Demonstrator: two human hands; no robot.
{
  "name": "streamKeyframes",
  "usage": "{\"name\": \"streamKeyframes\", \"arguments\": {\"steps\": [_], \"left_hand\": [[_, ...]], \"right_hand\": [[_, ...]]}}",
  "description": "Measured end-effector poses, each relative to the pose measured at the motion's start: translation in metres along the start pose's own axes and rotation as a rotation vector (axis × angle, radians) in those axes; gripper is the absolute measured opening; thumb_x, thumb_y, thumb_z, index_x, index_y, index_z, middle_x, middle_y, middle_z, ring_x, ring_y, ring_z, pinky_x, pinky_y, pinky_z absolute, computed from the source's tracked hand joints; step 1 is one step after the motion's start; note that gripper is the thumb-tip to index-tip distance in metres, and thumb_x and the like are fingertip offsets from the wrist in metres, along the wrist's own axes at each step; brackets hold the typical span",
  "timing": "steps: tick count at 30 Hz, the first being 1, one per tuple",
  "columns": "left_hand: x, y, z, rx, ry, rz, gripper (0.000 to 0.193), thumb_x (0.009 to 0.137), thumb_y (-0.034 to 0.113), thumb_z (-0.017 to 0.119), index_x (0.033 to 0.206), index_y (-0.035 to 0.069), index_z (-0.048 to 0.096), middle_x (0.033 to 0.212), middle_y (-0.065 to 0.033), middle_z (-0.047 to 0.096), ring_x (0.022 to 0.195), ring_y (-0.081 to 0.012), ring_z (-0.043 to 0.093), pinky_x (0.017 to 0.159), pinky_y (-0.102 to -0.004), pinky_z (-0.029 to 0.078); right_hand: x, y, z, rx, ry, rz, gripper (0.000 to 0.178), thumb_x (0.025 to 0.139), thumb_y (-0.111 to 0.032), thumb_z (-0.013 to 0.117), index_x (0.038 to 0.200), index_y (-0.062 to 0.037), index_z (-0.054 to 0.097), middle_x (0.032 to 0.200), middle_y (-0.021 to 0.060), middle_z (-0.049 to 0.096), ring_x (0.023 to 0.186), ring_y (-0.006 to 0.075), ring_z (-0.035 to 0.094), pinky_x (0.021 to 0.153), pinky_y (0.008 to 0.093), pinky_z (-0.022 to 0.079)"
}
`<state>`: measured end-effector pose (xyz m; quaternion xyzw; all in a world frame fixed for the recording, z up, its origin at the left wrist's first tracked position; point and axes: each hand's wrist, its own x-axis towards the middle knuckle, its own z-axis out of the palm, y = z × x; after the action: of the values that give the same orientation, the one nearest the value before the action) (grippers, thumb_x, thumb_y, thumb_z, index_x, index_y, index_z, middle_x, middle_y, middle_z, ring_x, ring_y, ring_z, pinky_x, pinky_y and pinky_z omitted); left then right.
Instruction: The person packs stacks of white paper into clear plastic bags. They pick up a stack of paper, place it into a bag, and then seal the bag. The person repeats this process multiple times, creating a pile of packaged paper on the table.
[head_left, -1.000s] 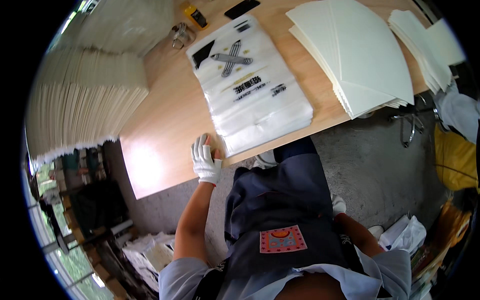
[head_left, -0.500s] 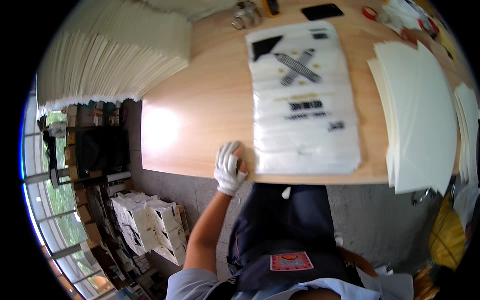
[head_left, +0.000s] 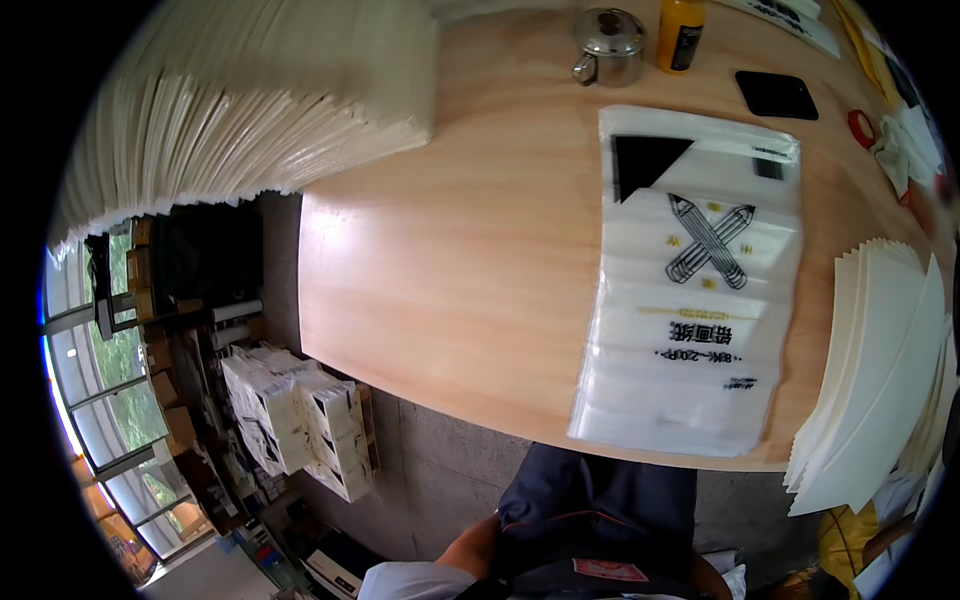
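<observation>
Neither of my hands shows; only part of my left forearm [head_left: 473, 549] is visible at the lower edge, close against my dark trousers, its hand hidden. A bit of my right arm [head_left: 708, 577] appears beside my apron, its hand out of sight too. On the table in front of me lies a flat stack of clear plastic bags [head_left: 640, 270], printed with crossed pencils and a black corner. Its near end reaches almost to the table edge. Fanned white paper sheets [head_left: 880, 370] lie to the right of the bags, overhanging the near edge.
A tall stack of white sheets [head_left: 250, 120] fills the table's far left. Behind the bags are a lidded metal cup [head_left: 610, 45], an orange bottle [head_left: 681, 35], a black phone [head_left: 777, 94] and red tape [head_left: 861, 128]. Wrapped packs [head_left: 300, 410] stand on the floor at left.
My gloved left hand, which rested at the table edge beside the bags, has drawn back out of sight. The view has shifted, so the bags appear farther right and lower.
</observation>
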<state>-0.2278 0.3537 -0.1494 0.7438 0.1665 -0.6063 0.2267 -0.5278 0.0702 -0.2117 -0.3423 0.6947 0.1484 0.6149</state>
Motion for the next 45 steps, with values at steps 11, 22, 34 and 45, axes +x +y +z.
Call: {"name": "streamKeyframes", "arguments": {"steps": [11,22,34,45], "left_hand": [[0.056,-0.031,-0.051,-0.18,-0.257,0.306,0.055,0.095,0.041,0.043,0.138,0.006,0.039,0.139,-0.0117,0.046,0.125,-0.0289,0.045,0.106,-0.0402,0.034],[-0.004,0.115,-0.063,0.079,0.125,0.642,0.018,0.096,0.032,0.049,0.094,0.016,0.058,0.066,0.0022,0.052,0.051,-0.0085,0.047,0.045,-0.0248,0.038],[-0.131,0.197,0.021,0.354,0.227,1.391,0.019,0.09,0.023,0.06,0.097,0.006,0.057,0.073,-0.0094,0.06,0.063,-0.0187,0.06,0.059,-0.0302,0.047],[0.046,0.021,-0.109,0.924,0.24,0.872,0.044,0.093,0.039,0.045,0.117,0.003,0.056,0.122,-0.0197,0.058,0.115,-0.035,0.054,0.093,-0.038,0.043]], "right_hand": [[0.03,0.053,-0.02,0.246,-0.053,-0.152,0.037,0.088,-0.03,0.055,0.114,-0.0036,0.061,0.108,0.0122,0.065,0.099,0.0259,0.061,0.083,0.0366,0.048],[0.045,0.083,-0.095,0.873,-0.326,-0.498,0.031,0.09,-0.031,0.054,0.106,-0.0046,0.06,0.093,0.0078,0.058,0.084,0.0224,0.054,0.072,0.0343,0.042],[-0.111,0.022,-0.157,0.531,0.195,-0.651,0.021,0.091,-0.033,0.059,0.09,-0.0124,0.061,0.053,-0.0047,0.042,0.039,0.0054,0.036,0.034,0.0229,0.029],[-0.162,-0.094,0.058,-0.745,0.203,-1.434,0.052,0.086,-0.051,0.056,0.118,-0.0099,0.058,0.122,0.01,0.057,0.114,0.0299,0.052,0.104,0.0504,0.03]]}}
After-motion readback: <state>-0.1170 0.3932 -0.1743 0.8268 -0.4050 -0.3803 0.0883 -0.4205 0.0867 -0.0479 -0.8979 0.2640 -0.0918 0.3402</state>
